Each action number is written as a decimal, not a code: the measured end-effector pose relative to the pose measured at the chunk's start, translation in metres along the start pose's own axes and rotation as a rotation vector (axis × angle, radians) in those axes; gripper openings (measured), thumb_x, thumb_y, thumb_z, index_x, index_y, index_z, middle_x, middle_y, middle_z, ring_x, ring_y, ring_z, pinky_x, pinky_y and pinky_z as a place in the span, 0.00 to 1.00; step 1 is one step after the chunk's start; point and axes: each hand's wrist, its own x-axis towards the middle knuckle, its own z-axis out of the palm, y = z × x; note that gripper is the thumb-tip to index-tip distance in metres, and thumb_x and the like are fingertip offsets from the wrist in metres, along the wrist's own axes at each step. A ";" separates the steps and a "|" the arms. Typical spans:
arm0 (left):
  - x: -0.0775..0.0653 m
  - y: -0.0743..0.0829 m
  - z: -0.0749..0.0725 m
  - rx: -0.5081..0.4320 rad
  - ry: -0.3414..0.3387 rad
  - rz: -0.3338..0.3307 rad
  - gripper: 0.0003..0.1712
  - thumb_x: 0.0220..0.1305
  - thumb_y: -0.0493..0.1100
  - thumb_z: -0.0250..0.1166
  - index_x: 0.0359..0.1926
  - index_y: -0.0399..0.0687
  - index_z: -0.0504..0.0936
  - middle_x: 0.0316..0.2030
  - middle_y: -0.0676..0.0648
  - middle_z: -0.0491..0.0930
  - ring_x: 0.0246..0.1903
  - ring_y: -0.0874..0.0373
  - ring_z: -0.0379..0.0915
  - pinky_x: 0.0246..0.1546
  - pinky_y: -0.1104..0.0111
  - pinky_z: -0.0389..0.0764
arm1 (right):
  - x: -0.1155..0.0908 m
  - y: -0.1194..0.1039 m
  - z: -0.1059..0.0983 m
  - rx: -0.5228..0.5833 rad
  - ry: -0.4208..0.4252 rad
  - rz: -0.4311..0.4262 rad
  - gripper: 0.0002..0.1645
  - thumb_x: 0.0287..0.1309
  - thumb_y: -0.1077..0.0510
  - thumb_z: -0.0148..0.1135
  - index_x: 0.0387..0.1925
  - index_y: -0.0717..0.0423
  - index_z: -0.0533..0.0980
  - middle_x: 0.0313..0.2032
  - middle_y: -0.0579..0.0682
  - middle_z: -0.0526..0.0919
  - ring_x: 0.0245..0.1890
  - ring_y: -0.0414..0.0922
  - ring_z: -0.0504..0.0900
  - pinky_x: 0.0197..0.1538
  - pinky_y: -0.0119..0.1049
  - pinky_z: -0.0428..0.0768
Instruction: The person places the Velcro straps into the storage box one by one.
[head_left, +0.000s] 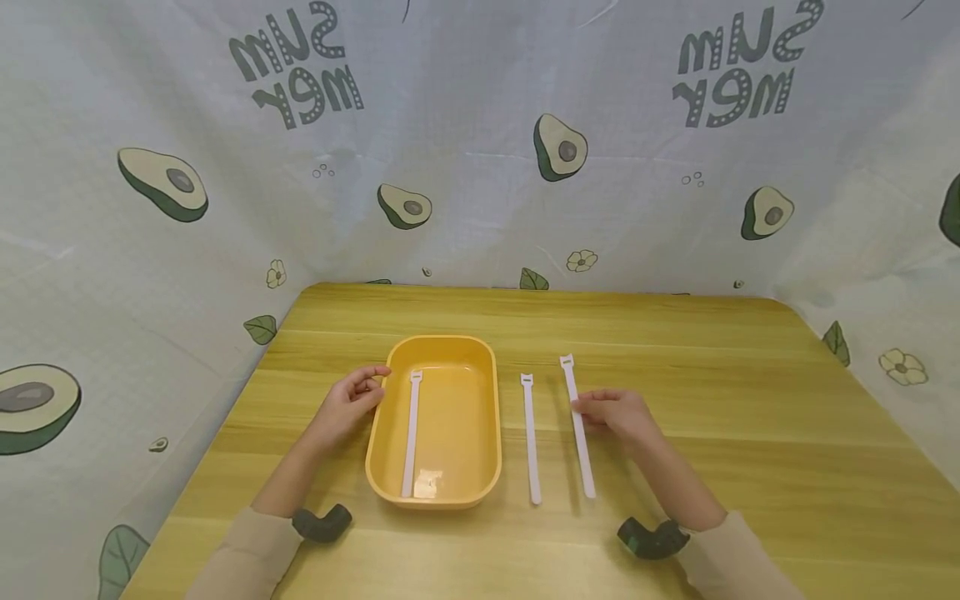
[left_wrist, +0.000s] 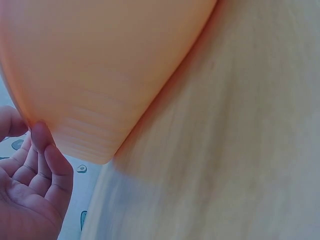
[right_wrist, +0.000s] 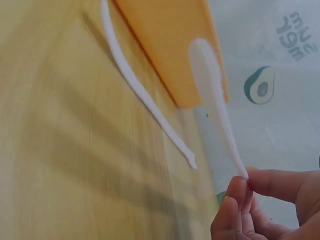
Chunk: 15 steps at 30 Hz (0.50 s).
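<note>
My right hand (head_left: pixel 617 414) pinches a white cable tie (head_left: pixel 578 433) between thumb and fingers near its middle. This tie has a slotted head at its far end, and in the right wrist view its strip rises from the fingertips above the table. A second white cable tie (head_left: pixel 531 442) lies lengthwise on the table between the held one and the yellow tray (head_left: pixel 497 417). Inside the tray, along its left side, lies a third cable tie (head_left: pixel 412 433). My left hand (head_left: pixel 351 403) holds the tray's left rim, with index finger and thumb at the edge.
The wooden table (head_left: pixel 720 358) has rounded far corners. Behind it and at both sides hangs a pale cloth (head_left: pixel 465 167) printed with avocados and leaves. Black curved pieces (head_left: pixel 652 539) sit at both wrists by the sleeves.
</note>
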 end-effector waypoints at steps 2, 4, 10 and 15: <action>0.000 0.000 0.000 -0.003 0.000 0.002 0.20 0.71 0.33 0.56 0.59 0.26 0.68 0.35 0.37 0.73 0.28 0.62 0.70 0.33 0.72 0.75 | -0.001 -0.002 0.002 0.055 -0.016 0.005 0.22 0.59 0.65 0.66 0.50 0.78 0.72 0.28 0.47 0.84 0.27 0.39 0.83 0.36 0.33 0.83; 0.001 0.000 0.000 -0.009 0.001 0.007 0.20 0.71 0.33 0.56 0.59 0.26 0.68 0.35 0.37 0.73 0.28 0.62 0.70 0.32 0.73 0.75 | -0.003 -0.005 0.004 0.103 -0.031 0.007 0.23 0.59 0.66 0.65 0.51 0.78 0.71 0.28 0.47 0.84 0.28 0.38 0.84 0.37 0.32 0.83; 0.001 -0.001 0.000 -0.020 -0.003 0.017 0.21 0.71 0.33 0.56 0.60 0.25 0.68 0.35 0.37 0.73 0.28 0.63 0.70 0.33 0.73 0.75 | -0.007 -0.011 0.009 0.182 -0.091 -0.005 0.23 0.61 0.67 0.62 0.53 0.79 0.69 0.29 0.46 0.83 0.29 0.37 0.83 0.37 0.29 0.82; 0.001 -0.003 0.000 -0.027 -0.006 0.012 0.21 0.71 0.33 0.56 0.60 0.25 0.68 0.35 0.37 0.73 0.29 0.62 0.71 0.33 0.73 0.75 | -0.012 -0.017 0.017 0.224 -0.141 -0.023 0.25 0.63 0.68 0.60 0.55 0.81 0.66 0.30 0.46 0.82 0.29 0.37 0.81 0.38 0.27 0.81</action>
